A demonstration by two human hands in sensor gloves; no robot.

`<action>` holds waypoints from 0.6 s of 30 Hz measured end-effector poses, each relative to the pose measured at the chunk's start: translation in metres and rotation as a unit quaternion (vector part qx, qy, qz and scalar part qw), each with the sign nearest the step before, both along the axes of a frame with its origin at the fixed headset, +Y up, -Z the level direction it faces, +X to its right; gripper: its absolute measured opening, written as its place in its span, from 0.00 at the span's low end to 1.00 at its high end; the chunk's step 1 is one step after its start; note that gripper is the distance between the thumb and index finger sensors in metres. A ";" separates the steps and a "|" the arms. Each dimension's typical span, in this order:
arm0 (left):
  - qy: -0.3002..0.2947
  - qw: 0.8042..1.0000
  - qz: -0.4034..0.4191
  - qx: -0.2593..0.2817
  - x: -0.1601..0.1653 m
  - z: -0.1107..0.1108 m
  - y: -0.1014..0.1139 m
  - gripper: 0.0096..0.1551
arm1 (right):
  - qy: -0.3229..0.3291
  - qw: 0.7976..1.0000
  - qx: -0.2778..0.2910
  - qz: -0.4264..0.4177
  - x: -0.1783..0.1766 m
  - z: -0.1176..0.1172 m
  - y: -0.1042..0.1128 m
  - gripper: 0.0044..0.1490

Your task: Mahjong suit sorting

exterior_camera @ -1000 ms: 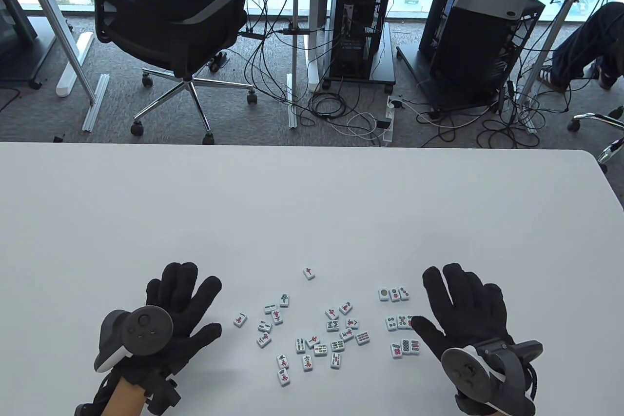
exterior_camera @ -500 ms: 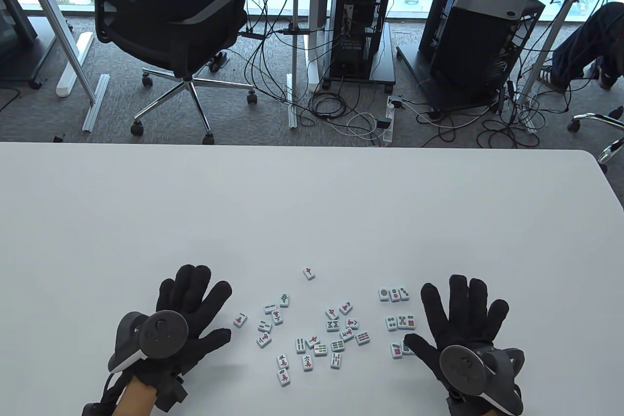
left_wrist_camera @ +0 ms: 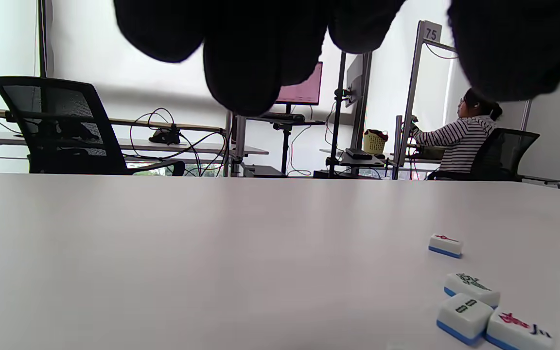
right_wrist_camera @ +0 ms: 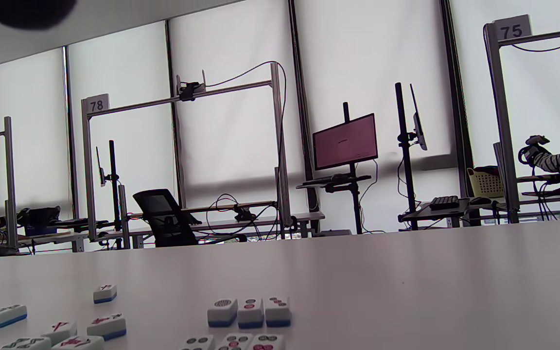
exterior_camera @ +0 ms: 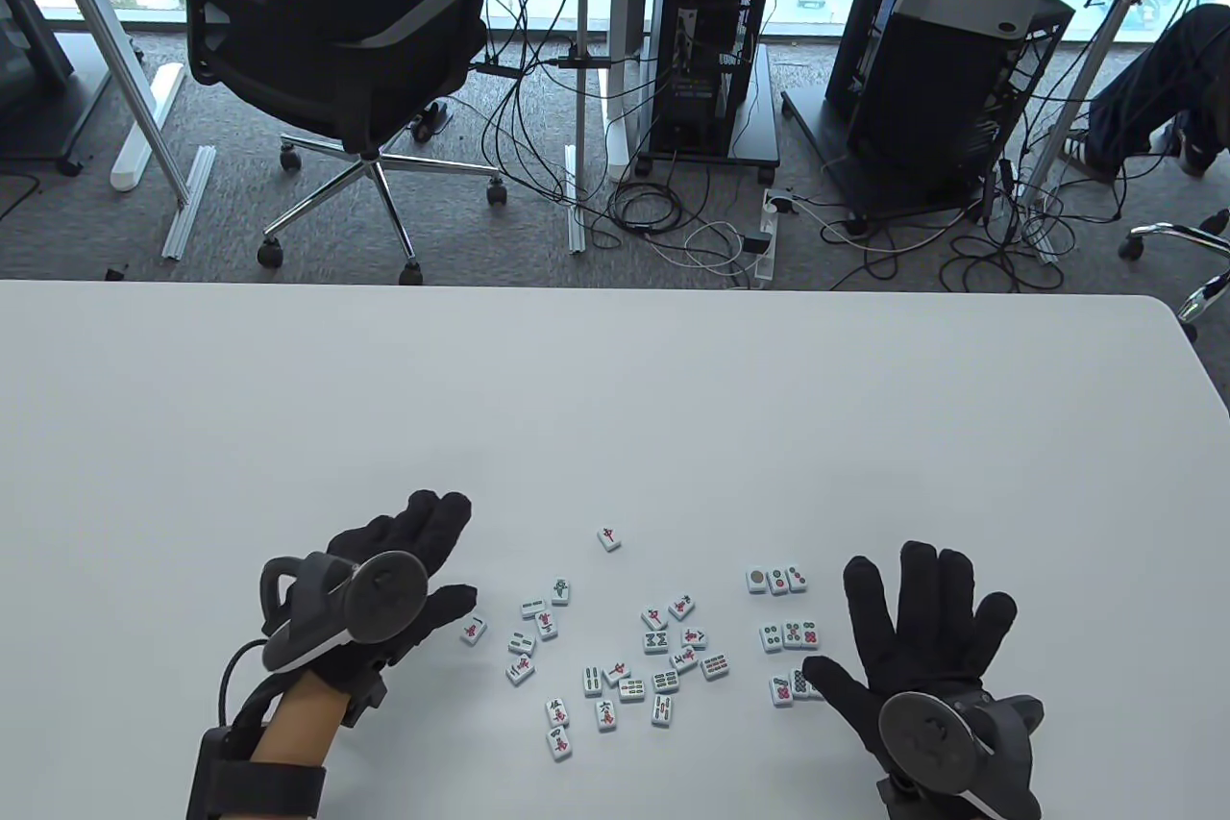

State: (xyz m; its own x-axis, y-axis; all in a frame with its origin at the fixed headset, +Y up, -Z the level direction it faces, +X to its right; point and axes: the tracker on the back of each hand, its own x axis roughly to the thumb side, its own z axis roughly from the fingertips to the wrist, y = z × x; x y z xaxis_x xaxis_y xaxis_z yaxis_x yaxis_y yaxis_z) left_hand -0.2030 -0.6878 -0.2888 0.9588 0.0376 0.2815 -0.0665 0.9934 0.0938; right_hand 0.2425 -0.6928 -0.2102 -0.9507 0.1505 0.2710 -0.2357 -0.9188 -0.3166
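Several white mahjong tiles (exterior_camera: 615, 657) lie face up in a loose scatter at the table's near middle. One tile (exterior_camera: 608, 538) sits alone farther back. At the right, dot-suit tiles form three short rows (exterior_camera: 790, 635). My left hand (exterior_camera: 447, 553) is tilted on its edge left of the scatter, fingers straight and holding nothing, with its thumb just above a lone tile (exterior_camera: 472, 630). My right hand (exterior_camera: 846, 628) lies flat and spread right of the dot rows, its thumb against the nearest row (exterior_camera: 783, 689). The left wrist view shows tiles (left_wrist_camera: 469, 289) at the lower right. In the right wrist view a row of three (right_wrist_camera: 250, 311) is low in the middle.
The white table (exterior_camera: 615, 397) stretches far behind the tiles. Beyond its far edge stand an office chair (exterior_camera: 327, 41), computer towers (exterior_camera: 711, 41) and floor cables. A seated person (left_wrist_camera: 460, 136) works at another desk in the background.
My left hand has moved up and right toward the scattered tiles and turned from flat onto its edge. My right hand has slid back and slightly right, staying flat. No tile has moved.
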 end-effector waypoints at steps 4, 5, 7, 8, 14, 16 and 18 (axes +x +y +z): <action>-0.009 0.995 -0.087 -0.047 0.030 -0.015 -0.007 0.43 | 0.002 1.000 0.003 -0.005 0.000 0.001 0.001 0.57; -0.021 0.991 -0.112 -0.065 0.035 -0.017 -0.013 0.40 | 0.003 1.000 0.003 -0.005 0.000 0.001 0.001 0.57; -0.035 0.985 -0.144 -0.090 0.040 -0.019 -0.022 0.38 | 0.005 1.000 -0.001 -0.001 -0.001 0.001 0.001 0.57; -0.037 0.981 -0.161 -0.101 0.041 -0.018 -0.026 0.38 | 0.008 1.000 -0.003 0.001 -0.002 0.001 0.000 0.57; -0.055 0.966 -0.214 -0.133 0.043 -0.015 -0.049 0.39 | 0.015 1.000 -0.009 0.008 -0.005 0.000 -0.002 0.57; -0.057 0.964 -0.222 -0.137 0.044 -0.015 -0.054 0.40 | 0.014 1.000 -0.013 0.009 -0.005 0.000 -0.002 0.57; -0.059 0.962 -0.226 -0.142 0.046 -0.015 -0.058 0.39 | 0.014 1.000 -0.017 0.008 -0.005 0.000 -0.003 0.57</action>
State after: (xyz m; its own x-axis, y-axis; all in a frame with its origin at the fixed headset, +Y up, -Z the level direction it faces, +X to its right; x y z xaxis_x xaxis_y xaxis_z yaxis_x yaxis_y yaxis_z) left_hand -0.1569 -0.7462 -0.3039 0.8567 -0.2849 0.4300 0.3854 0.9076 -0.1664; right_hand 0.2376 -0.6954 -0.2104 -0.9454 0.1443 0.2923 -0.2287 -0.9326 -0.2793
